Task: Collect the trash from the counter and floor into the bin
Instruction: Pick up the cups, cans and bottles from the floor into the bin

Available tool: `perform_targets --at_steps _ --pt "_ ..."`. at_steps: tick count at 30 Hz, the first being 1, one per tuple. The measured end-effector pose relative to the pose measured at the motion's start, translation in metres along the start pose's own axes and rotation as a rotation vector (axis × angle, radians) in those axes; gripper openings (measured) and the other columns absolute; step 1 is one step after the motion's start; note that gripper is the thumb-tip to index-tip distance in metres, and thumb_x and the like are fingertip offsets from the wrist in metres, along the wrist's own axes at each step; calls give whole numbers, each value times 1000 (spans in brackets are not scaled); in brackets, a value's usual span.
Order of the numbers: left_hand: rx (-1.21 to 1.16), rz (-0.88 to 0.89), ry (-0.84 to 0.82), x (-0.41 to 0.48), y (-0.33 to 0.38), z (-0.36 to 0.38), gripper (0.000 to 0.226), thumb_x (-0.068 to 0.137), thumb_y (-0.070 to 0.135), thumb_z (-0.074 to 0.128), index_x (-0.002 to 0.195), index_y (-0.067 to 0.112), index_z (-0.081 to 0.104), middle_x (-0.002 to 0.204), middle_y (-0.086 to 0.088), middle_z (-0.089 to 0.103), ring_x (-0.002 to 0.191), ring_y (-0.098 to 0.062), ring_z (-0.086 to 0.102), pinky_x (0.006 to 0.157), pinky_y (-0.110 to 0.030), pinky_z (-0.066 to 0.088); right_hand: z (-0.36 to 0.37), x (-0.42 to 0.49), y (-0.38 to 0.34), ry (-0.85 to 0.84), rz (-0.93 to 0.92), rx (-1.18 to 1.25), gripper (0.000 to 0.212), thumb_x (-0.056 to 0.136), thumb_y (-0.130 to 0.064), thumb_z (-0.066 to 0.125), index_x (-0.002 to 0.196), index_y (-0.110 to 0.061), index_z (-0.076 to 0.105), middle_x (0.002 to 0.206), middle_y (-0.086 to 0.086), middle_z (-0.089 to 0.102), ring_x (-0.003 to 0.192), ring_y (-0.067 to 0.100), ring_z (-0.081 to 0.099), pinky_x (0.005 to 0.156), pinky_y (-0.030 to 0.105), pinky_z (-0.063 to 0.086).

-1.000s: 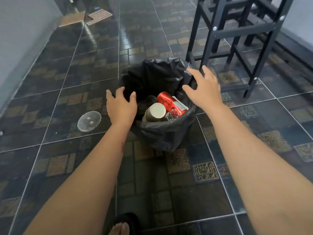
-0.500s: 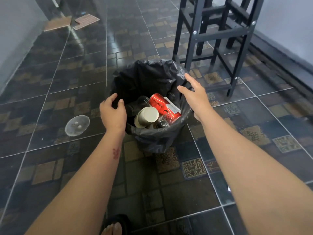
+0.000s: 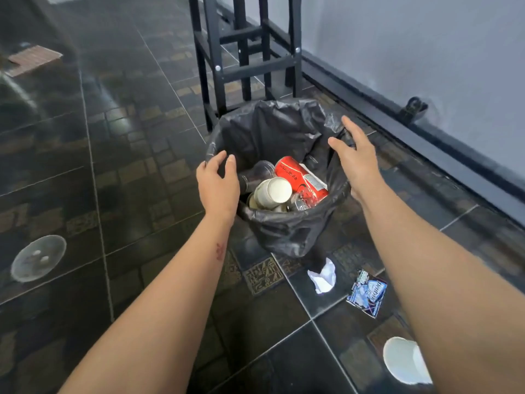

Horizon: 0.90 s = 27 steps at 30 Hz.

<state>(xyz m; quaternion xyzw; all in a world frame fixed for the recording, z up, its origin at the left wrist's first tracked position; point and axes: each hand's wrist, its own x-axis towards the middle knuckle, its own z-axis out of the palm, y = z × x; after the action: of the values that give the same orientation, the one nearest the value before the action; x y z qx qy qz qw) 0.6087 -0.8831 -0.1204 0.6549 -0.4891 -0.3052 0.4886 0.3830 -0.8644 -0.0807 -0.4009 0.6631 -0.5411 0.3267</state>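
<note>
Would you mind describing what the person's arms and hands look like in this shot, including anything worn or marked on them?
Both arms are bare to the frame's edge: no sleeves, gloves, watch or rings show. The left hand is uncovered, and its forearm carries a small reddish mark just below the wrist. The right hand and forearm show no markings.

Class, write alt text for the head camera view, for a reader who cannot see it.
Two bare hands, left hand and right hand, reach open toward a black-lined bin holding a red drink can and a beige paper cup. A crumpled white tissue, blue foil wrapper and clear plastic lid lie on the dark tiled floor.
</note>
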Motion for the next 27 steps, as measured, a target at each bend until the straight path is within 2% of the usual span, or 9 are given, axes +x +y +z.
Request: perform_targets --at_steps 6,8,10,13,17,20,22,27 --pt "-12 42 -164 1 24 52 40 100 41 51 136 26 59 153 -4 38 143 -16 34 117 -32 28 -45 15 21 147 29 18 53 95 -22 59 144 -35 45 152 -13 38 137 3 34 110 21 27" --pt "28 60 -204 7 28 67 41 100 42 50 138 25 57 156 -2 35 144 -14 31 110 -23 22 -51 22 31 173 52 13 55 96 -22 57 147 -33 40 154 -12 35 140 6 32 112 23 26" --pt "73 69 -229 18 29 77 43 101 41 49 141 25 54 158 -1 33 144 -13 31 102 -20 21 -51 28 39 180 70 -14 60 96 -26 55 151 -34 32 157 -12 29 143 8 27 117 30 23" --pt "177 103 -269 40 34 85 47 101 42 48 145 25 49 158 -1 32 142 -15 35 105 -23 25 -48 39 45 179 61 -112 68 95 -35 54 153 -37 20 162 -10 15 148 9 15 120 35 16" --pt "359 162 -331 50 38 85 52 101 46 43 150 27 41 164 -3 20 146 -19 30 114 -36 27 -47 37 44 180 39 -314 67 99 -38 49 156 -34 13 164 -10 1 149 7 8 115 32 17" --pt "515 334 -282 45 36 83 54 103 47 36 151 23 40 165 -8 19 152 -23 17 123 -44 15 -51 23 46 144 29 -391 64 101 -42 44 156 -35 11 163 -16 0 148 4 10 110 26 17" --pt "587 506 -300 31 37 84 56 104 48 31 150 19 41 162 -10 26 151 -24 18 122 -45 10 -58 7 49 131 33 -454 62 101 -47 39 155 -38 10 162 -20 3 147 4 13 111 26 18" --pt "628 871 -426 -27 37 90 54 104 40 31 145 11 48 155 -12 41 146 -27 33 120 -49 22 -86 -38 61 121 51 -615 63 99 -54 37 155 -35 15 162 -17 11 147 7 18 117 29 17"
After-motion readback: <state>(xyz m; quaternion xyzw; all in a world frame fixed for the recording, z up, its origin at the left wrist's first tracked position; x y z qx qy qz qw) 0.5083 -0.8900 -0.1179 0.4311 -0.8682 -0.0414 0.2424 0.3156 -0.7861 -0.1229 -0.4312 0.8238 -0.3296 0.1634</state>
